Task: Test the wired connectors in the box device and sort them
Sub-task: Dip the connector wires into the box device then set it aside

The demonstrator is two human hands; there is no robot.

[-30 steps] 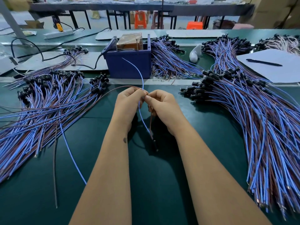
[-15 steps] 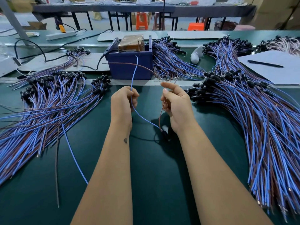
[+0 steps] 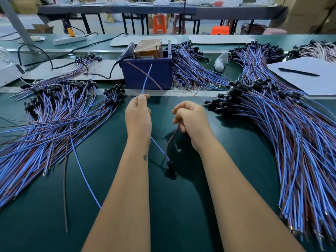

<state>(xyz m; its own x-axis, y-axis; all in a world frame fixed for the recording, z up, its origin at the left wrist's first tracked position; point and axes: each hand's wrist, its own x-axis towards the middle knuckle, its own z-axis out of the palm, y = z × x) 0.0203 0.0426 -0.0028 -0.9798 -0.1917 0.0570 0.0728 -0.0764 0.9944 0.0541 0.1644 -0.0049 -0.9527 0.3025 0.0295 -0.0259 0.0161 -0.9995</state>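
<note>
My left hand (image 3: 138,115) pinches the blue wire (image 3: 146,79) of one wired connector, its free end pointing up toward the blue box device (image 3: 148,74). My right hand (image 3: 190,119) grips the brown wire (image 3: 171,139) of the same piece. Both wires run down to a small black connector (image 3: 170,163) that hangs low over the green mat between my forearms. The brown wire's free end (image 3: 143,71) crosses in front of the box. A brown block sits inside the box (image 3: 148,48).
A large pile of blue-brown wired connectors (image 3: 54,120) lies at the left, another (image 3: 291,133) at the right, and more (image 3: 190,70) behind beside the box. White paper with a pen (image 3: 298,71) sits far right. Two loose wires (image 3: 81,170) lie left of my arm.
My hands have moved apart and spread the two wires. The wire ends have risen toward the box, and the connector hangs lower between my arms.
</note>
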